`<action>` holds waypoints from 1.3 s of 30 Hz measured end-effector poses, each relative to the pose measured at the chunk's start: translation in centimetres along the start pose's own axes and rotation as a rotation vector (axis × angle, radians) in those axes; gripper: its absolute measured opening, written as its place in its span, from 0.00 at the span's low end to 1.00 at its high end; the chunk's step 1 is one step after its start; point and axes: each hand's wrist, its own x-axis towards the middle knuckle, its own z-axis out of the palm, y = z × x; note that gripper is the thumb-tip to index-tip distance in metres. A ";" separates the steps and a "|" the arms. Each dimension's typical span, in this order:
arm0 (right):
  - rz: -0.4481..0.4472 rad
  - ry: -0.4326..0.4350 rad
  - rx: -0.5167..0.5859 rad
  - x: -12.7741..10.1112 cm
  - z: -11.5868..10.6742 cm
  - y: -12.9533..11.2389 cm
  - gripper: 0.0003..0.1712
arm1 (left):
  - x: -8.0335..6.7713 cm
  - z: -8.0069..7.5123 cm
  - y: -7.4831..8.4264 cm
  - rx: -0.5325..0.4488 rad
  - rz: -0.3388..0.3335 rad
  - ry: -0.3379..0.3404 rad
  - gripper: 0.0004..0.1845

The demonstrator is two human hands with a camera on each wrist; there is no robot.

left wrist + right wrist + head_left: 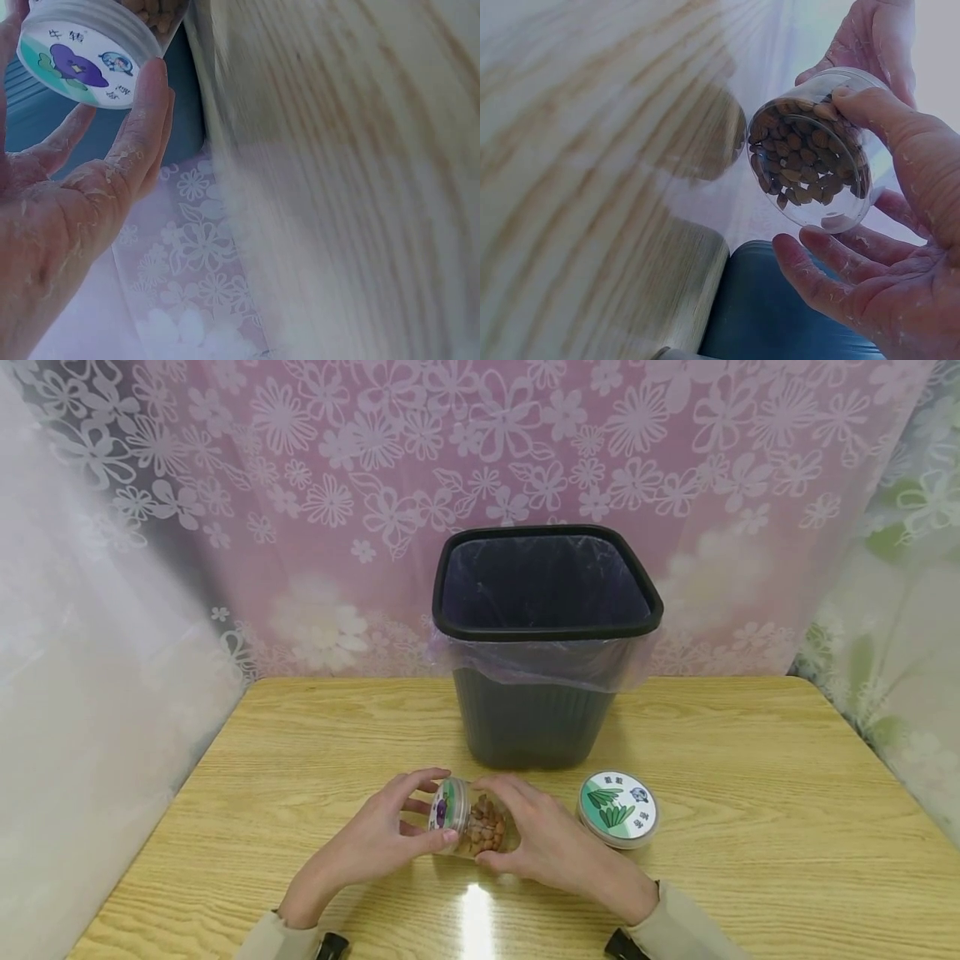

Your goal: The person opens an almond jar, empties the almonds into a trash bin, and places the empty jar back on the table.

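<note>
A clear jar (486, 828) of brown almond-like kernels (806, 157) lies tipped on its side between the two hands, its printed lid (79, 64) facing left. My left hand (382, 831) grips the lid end, thumb on the near side and fingers on the far side. Around the jar's body curls my right hand (543, 835), its thumb and fingers on opposite sides of the clear wall. From the right wrist view, the kernels show through the round base. Whether the jar touches the table cannot be told.
A dark bin (536, 718) with a thin plastic liner stands behind the hands. Just right of the right hand sits a second lidded jar (618, 808) with a green-and-white label. The wooden table (330, 718) ends at a flowered pink curtain (337, 568).
</note>
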 end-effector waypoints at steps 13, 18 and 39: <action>0.062 -0.037 -0.001 0.2 -0.3 -0.2 0.45 | -0.4 -0.9 -0.5 -0.039 0.145 -0.041 0.44; 0.050 -0.031 0.002 0.2 -0.3 -0.3 0.45 | -0.3 -1.0 -0.6 -0.061 0.200 -0.055 0.43; 0.066 -0.050 0.015 0.3 -0.5 -0.2 0.45 | -0.4 -1.0 -0.6 -0.067 0.125 -0.057 0.42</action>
